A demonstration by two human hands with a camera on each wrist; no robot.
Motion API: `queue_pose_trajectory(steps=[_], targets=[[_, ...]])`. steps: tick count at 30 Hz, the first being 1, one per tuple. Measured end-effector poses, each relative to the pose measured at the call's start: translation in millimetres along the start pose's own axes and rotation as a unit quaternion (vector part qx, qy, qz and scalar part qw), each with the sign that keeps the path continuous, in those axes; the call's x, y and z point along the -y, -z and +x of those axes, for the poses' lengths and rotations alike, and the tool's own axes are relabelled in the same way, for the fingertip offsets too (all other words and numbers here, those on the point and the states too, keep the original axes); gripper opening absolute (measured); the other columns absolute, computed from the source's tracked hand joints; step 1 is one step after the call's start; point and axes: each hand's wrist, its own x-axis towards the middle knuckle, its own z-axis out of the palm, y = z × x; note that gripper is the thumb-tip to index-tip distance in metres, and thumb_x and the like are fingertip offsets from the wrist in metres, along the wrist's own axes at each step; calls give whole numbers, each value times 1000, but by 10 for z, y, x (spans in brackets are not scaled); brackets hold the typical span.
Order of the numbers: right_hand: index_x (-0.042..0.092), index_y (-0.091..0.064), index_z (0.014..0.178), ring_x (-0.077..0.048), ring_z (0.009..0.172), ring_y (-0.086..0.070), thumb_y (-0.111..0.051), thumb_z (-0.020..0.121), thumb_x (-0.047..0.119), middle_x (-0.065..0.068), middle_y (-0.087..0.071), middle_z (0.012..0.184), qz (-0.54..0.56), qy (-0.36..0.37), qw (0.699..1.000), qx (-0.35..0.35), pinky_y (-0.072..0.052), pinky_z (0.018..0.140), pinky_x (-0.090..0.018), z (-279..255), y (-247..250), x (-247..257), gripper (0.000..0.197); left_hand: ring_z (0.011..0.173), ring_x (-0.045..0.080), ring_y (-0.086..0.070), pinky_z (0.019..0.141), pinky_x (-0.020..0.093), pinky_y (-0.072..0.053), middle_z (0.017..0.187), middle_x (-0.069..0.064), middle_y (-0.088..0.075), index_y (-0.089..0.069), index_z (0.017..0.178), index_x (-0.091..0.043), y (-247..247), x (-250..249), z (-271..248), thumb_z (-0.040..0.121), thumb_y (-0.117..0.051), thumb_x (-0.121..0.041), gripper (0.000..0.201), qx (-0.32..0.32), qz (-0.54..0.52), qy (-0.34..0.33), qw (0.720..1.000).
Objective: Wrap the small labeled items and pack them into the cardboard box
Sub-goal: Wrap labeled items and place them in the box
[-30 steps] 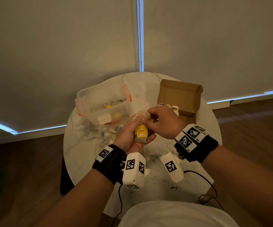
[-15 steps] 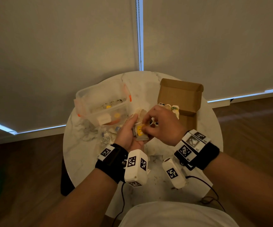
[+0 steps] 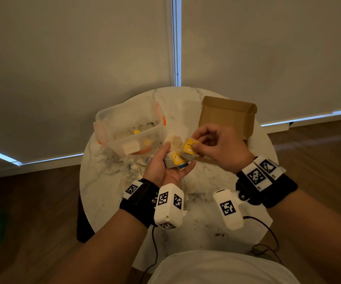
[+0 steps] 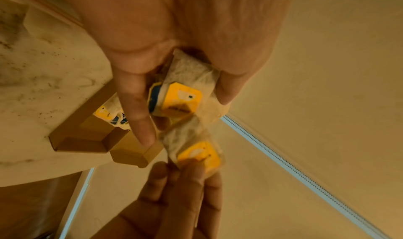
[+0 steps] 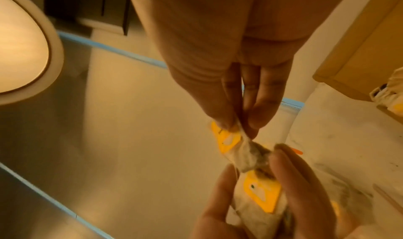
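Observation:
Over the middle of the round table, my left hand [image 3: 165,165] holds a small pale sachet with a yellow label [image 3: 175,157] [image 4: 181,96] between thumb and fingers. My right hand [image 3: 212,144] pinches a second yellow-labelled sachet [image 3: 190,146] [image 5: 226,139] just right of it. The two sachets touch, and a thin translucent wrap joins them. The open cardboard box [image 3: 226,115] stands behind my right hand. In the left wrist view, several wrapped labelled items [image 4: 109,116] lie inside the box [image 4: 87,139].
A clear plastic tub [image 3: 128,128] with orange clips stands at the back left, holding more small items. Loose sachets and a crumpled clear bag [image 3: 133,171] lie beside it. Crumbs dot the marble table [image 3: 202,232]. Cables hang off its front edge.
My right hand has drawn up and to the right, pulling a second yellow-labelled sachet away from the one in my left hand. My left hand has opened slightly.

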Motion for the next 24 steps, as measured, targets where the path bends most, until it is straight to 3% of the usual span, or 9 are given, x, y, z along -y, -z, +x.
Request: queue_pose_trajectory(steps=[3, 7, 9, 11, 15, 18, 22, 24], targets=[[15, -73, 95, -16, 69, -68, -74, 84, 11, -5, -72, 79, -13, -9, 1000, 27, -60, 68, -38, 43, 30, 54, 12, 87, 27, -67, 65, 37, -60, 103, 15, -69, -63, 119, -8, 16, 11, 10, 97, -53, -35, 36, 9, 48, -5, 999], [19, -76, 89, -6, 86, -64, -74, 85, 20, 8, -70, 99, -110, -4, 994, 21, -46, 69, -10, 157, 6, 40, 5, 77, 22, -69, 61, 32, -58, 96, 11, -71, -55, 134, -8, -6, 46, -6, 89, -58, -39, 55, 36, 105, -9, 994], [15, -77, 91, -1, 83, -64, -73, 86, 18, 6, -72, 97, -117, -13, 993, 26, -44, 66, -5, 190, -5, 28, 7, 76, 21, -69, 61, 32, -58, 96, 10, -71, -53, 137, -7, -4, 61, -3, 92, -56, -40, 56, 49, 115, -10, 992], [14, -77, 92, 0, 76, -64, -72, 86, 17, 4, -74, 89, -101, -21, 994, 19, -46, 65, -10, 196, -18, 28, 8, 76, 20, -69, 61, 32, -58, 95, 10, -71, -52, 137, -7, 17, 59, 1, 95, -53, -41, 55, 51, 115, -11, 992], [17, -76, 86, -6, 78, -68, -72, 86, 16, 4, -74, 85, -40, -30, 998, -26, -56, 74, -21, 198, 6, 51, 4, 78, 22, -70, 58, 31, -58, 103, 15, -69, -53, 136, -6, 67, 30, 0, 79, -64, -45, 70, 21, 102, -12, 994], [22, -74, 80, -10, 79, -71, -72, 86, 13, 3, -75, 82, 17, -45, 998, -29, -58, 76, -24, 197, 43, 91, 11, 79, 25, -69, 56, 32, -58, 97, 15, -69, -56, 130, -8, 116, 25, 23, 75, -67, -43, 66, 7, 66, -4, 998], [13, -74, 82, -16, 74, -72, -72, 85, 8, -6, -75, 83, 93, -78, 992, -27, -58, 69, -24, 181, 36, 122, 6, 76, 24, -70, 57, 32, -58, 94, 14, -70, -51, 139, -6, 110, 45, 38, 77, -66, -33, 69, 24, 55, 3, 998], [10, -74, 85, -24, 79, -73, -72, 85, 8, -10, -75, 87, 106, -94, 990, -24, -60, 72, -32, 184, 25, 112, 3, 73, 24, -70, 56, 32, -58, 91, 14, -71, -47, 142, -6, 91, 54, 41, 77, -63, -27, 71, 40, 51, 1, 998]])
